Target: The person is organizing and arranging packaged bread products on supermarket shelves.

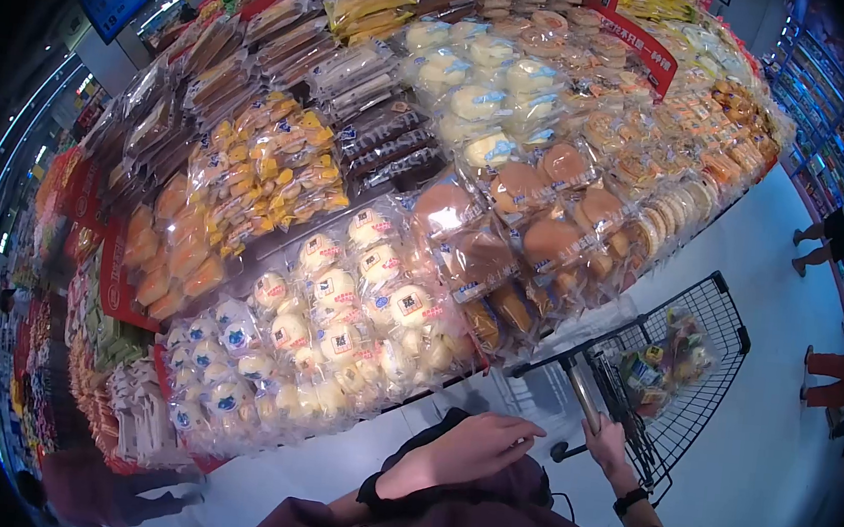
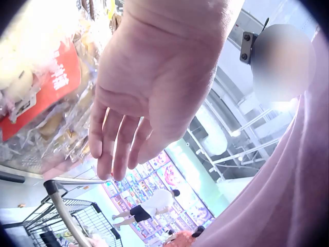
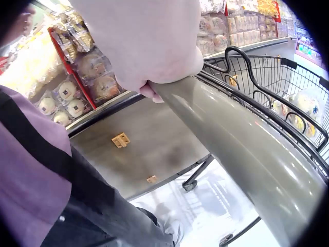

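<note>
My right hand (image 1: pixel 609 447) grips the grey handle bar (image 3: pixel 226 128) of a black wire shopping cart (image 1: pixel 702 388), its fingers wrapped round the bar in the right wrist view. Several packaged goods (image 1: pixel 669 360) lie in the cart basket. In front of my body my left hand (image 1: pixel 471 447) hangs in the air with nothing in it. The left wrist view shows its palm, fingers extended and relaxed. Beyond it is the near edge of a display heaped with plastic-wrapped round white buns (image 1: pixel 335 341).
The display also holds bagged brown cakes (image 1: pixel 550 237), dark-wrapped bars (image 1: pixel 387 145) and yellow packets (image 1: pixel 270 170), with red signs (image 1: pixel 641 52) among them. Other people stand on the right, one in red trousers (image 1: pixel 839 378). Pale floor (image 1: pixel 771 294) runs beside the cart.
</note>
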Demonstrator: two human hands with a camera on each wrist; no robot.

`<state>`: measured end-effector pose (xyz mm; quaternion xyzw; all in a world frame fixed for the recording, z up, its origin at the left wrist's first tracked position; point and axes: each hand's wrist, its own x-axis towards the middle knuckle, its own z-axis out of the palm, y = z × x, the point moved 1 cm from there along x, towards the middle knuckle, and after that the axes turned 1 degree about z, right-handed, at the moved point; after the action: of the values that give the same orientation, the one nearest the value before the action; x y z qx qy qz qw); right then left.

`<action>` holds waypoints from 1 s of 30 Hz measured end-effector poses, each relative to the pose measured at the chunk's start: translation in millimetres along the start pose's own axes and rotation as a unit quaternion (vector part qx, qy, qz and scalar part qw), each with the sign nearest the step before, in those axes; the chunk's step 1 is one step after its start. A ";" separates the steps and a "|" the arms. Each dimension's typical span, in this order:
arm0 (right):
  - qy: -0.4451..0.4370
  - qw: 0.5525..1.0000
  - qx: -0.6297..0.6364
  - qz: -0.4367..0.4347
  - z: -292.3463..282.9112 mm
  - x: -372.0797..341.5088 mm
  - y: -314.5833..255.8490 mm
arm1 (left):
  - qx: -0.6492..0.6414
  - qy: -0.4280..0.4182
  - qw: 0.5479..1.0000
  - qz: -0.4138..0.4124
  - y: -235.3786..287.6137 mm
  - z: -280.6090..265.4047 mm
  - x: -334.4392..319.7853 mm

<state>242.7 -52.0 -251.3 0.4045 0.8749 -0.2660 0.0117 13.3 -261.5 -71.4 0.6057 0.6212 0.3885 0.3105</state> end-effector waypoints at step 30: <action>-0.214 0.965 0.067 -0.132 106.7 -111.2 -99.7 | 0.076 -0.028 0.994 -0.079 -120.8 114.2 -107.7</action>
<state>225.4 -233.6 -271.2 0.2187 0.8779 -0.4035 0.1364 57.2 -352.1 -242.0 0.5878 0.6856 0.2969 0.3103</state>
